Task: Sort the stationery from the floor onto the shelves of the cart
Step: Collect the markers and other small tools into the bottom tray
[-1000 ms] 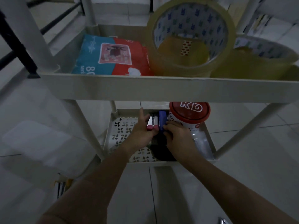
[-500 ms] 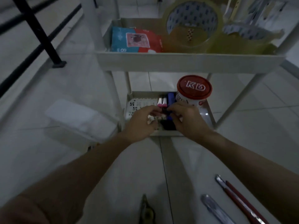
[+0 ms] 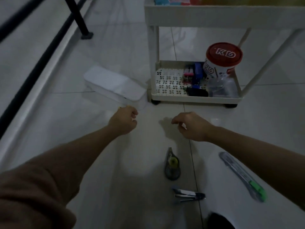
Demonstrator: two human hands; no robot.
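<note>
White cart (image 3: 194, 98): bottom shelf has 1 red-lid tub (image 3: 222, 61), markers. On floor nearer than cart: 1 tape dispenser (image 3: 172, 164), 1 stapler (image 3: 188, 195), 1 cutter (image 3: 242, 176). Left hand (image 3: 123, 120) & right hand (image 3: 191, 126) w/ fingers loosely curled, holding nothing.

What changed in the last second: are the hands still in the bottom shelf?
No. Both hands drew back out of the bottom shelf and now hang over the floor, left hand and right hand holding nothing visible. The markers were left lying there. The red-lidded tub stayed put.
</note>
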